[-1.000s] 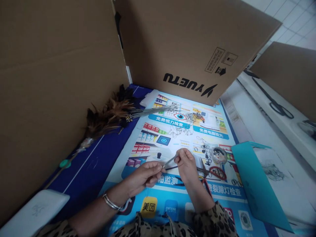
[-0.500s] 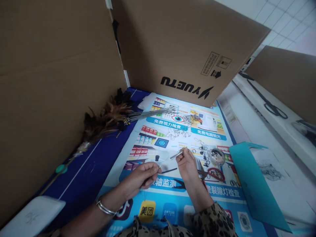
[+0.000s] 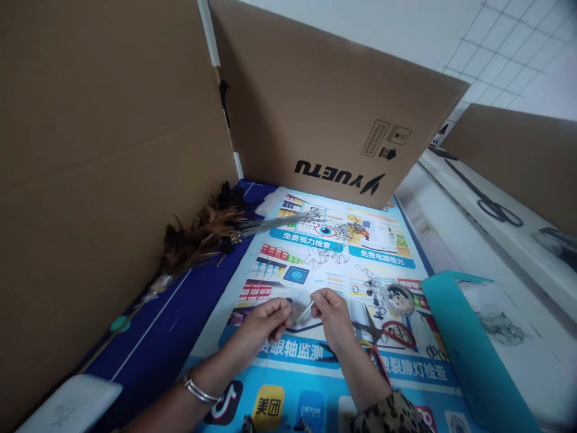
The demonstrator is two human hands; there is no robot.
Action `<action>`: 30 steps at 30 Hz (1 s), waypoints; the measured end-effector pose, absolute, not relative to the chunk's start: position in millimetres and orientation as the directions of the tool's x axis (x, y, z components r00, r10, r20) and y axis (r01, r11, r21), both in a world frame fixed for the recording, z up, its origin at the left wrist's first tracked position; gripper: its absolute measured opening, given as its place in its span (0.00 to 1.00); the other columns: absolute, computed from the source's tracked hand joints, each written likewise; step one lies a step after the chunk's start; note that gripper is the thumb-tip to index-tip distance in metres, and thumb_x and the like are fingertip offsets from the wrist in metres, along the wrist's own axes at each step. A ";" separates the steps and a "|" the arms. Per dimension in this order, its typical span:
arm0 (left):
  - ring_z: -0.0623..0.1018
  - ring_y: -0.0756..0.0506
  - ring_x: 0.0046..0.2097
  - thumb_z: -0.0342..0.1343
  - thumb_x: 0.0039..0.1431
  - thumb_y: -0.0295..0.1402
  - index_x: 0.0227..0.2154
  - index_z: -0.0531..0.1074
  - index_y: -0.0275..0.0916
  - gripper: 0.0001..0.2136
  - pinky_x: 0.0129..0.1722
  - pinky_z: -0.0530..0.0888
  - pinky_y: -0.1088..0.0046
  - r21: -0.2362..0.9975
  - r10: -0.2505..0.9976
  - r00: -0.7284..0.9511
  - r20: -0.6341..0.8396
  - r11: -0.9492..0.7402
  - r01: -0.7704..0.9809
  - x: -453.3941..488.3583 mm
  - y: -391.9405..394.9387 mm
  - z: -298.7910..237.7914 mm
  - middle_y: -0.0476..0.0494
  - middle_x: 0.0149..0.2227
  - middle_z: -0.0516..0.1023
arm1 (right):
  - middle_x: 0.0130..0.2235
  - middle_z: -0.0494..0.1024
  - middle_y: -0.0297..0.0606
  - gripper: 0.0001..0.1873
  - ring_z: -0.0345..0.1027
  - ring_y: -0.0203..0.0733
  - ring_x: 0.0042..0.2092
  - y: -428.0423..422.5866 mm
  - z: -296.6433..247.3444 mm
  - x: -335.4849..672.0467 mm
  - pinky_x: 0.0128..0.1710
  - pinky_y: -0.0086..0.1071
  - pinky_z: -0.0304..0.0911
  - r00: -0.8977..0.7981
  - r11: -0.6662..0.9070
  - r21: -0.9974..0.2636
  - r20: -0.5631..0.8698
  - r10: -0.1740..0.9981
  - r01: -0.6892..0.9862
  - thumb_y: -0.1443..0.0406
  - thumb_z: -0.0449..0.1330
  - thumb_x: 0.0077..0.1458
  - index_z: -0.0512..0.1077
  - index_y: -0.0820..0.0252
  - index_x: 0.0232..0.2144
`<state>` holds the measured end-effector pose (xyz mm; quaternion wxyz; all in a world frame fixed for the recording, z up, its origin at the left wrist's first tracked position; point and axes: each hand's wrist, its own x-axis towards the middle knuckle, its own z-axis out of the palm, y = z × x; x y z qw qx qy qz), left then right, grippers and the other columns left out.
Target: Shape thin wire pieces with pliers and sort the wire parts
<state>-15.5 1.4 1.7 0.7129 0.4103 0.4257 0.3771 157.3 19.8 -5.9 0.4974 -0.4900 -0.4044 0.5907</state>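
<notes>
My left hand (image 3: 269, 320) is closed in a pinch between thumb and forefinger; what lies in it is too fine to make out. Close to its right, my right hand (image 3: 332, 311) grips slim silver tweezers (image 3: 303, 314), their tips slanting down toward the left fingers. Below and beside my right wrist lie pliers (image 3: 330, 353) with dark jaws, partly hidden by the forearm. Red-handled scissors (image 3: 397, 333) rest open just right of that wrist. Small dark rings and hooks (image 3: 377, 308) are scattered beyond them, beside a round tin (image 3: 400, 299) with a cartoon picture.
Cardboard walls (image 3: 333, 108) stand behind and at the left. A feather bundle (image 3: 193, 237) and thin metal wires (image 3: 279, 223) lie at the back left. To the right is a teal folder (image 3: 471, 343), with black scissors (image 3: 498, 211) farther off. A white box (image 3: 72, 406) sits front left.
My right hand has come down and turned, bringing the tweezers' tips lower and nearer my left hand. The left hand keeps its pinch. The view has tilted slightly upward.
</notes>
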 end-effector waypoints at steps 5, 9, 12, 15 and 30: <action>0.67 0.53 0.25 0.50 0.55 0.38 0.29 0.67 0.35 0.09 0.26 0.64 0.79 0.979 0.955 0.247 -0.165 0.188 -0.073 -19.6 7.8 3.5 0.50 0.24 0.69 | 0.19 0.66 0.30 0.11 0.57 0.31 0.23 19.1 -9.1 157.3 0.25 0.26 0.54 -0.028 -0.165 -0.976 -0.163 0.986 -0.143 0.59 0.57 0.50 0.68 0.62 0.26; 0.71 0.49 0.33 0.48 0.56 0.35 0.30 0.68 0.37 0.08 0.35 0.67 0.75 0.997 0.996 0.089 -0.009 0.002 0.073 -31.2 19.9 5.8 0.49 0.27 0.72 | 0.19 0.64 0.29 0.10 0.56 0.31 0.23 20.6 -14.2 158.7 0.25 0.26 0.53 -0.033 -0.169 -0.975 -0.166 0.986 -0.146 0.59 0.57 0.50 0.68 0.61 0.26; 0.72 0.48 0.33 0.47 0.57 0.37 0.34 0.69 0.39 0.09 0.33 0.68 0.74 0.972 1.000 0.004 0.030 -0.030 0.231 -40.4 32.3 0.2 0.48 0.30 0.73 | 0.20 0.64 0.29 0.09 0.56 0.31 0.23 20.9 -15.9 159.1 0.26 0.27 0.53 -0.030 -0.178 -0.974 -0.175 0.984 -0.143 0.59 0.57 0.51 0.68 0.60 0.27; 0.72 0.45 0.38 0.48 0.56 0.34 0.34 0.70 0.39 0.08 0.40 0.67 0.70 0.872 0.975 -0.033 0.218 -0.180 0.456 -47.7 45.4 -11.1 0.46 0.34 0.74 | 0.20 0.64 0.29 0.09 0.56 0.31 0.23 20.8 -15.3 159.1 0.26 0.27 0.53 -0.036 -0.175 -0.973 -0.172 0.984 -0.149 0.60 0.57 0.51 0.68 0.61 0.26; 0.71 0.45 0.42 0.48 0.57 0.30 0.35 0.71 0.40 0.08 0.44 0.65 0.66 0.604 0.858 0.362 0.364 -0.513 0.610 -33.3 14.5 10.4 0.45 0.36 0.75 | 0.20 0.63 0.28 0.09 0.56 0.31 0.25 17.7 -9.6 160.0 0.28 0.26 0.52 0.005 -0.074 -0.994 -0.075 0.997 -0.080 0.60 0.56 0.52 0.66 0.60 0.25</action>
